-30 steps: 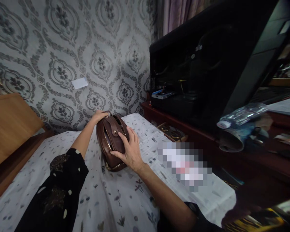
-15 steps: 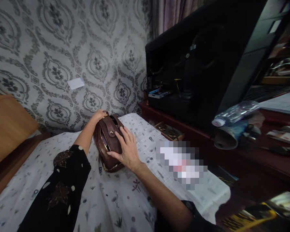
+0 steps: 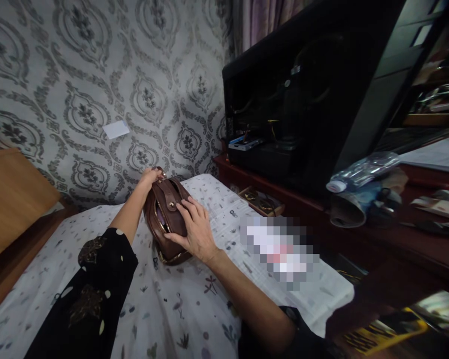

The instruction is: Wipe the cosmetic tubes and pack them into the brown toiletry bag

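Observation:
A brown leather handbag (image 3: 172,219) lies on the patterned white cloth, with gold zippers and a gold snap on its strap tab. Its zippers are partly undone, and something purplish shows inside the near opening. At the bag's far end, my left hand (image 3: 149,178) is closed around the strap or handle part; its fingertips are partly hidden. My right hand (image 3: 196,229) rests on the bag's right side, fingers spread and thumb apart, beside the snap.
White printed cloth (image 3: 142,304) covers the surface under the bag. To the right, a dark desk holds a large black glass-fronted case (image 3: 277,99), a plastic bottle (image 3: 362,172) and a small tray (image 3: 264,202). A blurred-out item lies on the cloth's right. Wooden furniture (image 3: 15,194) stands left.
My left hand has shifted slightly left and up with the strap end of the bag, which shows a little more. The right hand stays on the bag. The view has shifted slightly.

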A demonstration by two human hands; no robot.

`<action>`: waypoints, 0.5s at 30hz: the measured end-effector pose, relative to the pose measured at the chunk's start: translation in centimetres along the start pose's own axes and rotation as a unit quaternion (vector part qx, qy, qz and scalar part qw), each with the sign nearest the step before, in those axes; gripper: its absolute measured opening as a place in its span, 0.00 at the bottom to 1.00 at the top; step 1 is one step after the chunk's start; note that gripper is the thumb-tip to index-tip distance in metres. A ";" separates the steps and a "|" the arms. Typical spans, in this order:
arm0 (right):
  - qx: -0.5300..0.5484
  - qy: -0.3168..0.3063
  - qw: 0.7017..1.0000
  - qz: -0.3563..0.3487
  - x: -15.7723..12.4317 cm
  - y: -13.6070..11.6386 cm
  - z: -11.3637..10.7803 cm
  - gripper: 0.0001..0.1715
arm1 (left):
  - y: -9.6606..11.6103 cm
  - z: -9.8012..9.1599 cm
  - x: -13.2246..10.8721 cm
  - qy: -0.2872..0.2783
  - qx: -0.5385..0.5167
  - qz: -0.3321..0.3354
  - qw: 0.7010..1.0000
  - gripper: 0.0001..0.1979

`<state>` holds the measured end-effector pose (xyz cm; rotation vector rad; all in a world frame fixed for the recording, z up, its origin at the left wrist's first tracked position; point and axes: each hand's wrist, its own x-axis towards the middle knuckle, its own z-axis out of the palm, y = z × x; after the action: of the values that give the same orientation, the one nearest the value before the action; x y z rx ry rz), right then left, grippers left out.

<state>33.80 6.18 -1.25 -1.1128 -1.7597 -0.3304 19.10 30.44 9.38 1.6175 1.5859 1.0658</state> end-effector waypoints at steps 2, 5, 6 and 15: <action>-0.004 0.004 1.000 0.001 0.0 0.0 0.0 0.50 | 0.3 -0.6 -0.2 -0.016 0.016 -0.007 1.000 0.14; -0.009 0.008 1.000 0.000 -0.1 0.0 0.0 0.49 | 0.4 -2.2 -0.7 -0.028 0.041 -0.019 0.999 0.11; -0.010 0.007 1.000 -0.002 -0.1 0.1 0.0 0.49 | 0.2 -2.8 -0.9 -0.030 0.050 -0.024 0.998 0.10; -0.022 -0.006 1.000 -0.003 -0.1 0.2 0.2 0.47 | -2.6 -4.9 -2.6 -0.008 0.063 -0.055 0.996 0.13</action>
<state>33.84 6.35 -1.45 -1.1424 -1.7736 -0.3683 13.71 27.58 9.09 1.5942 1.7420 0.9095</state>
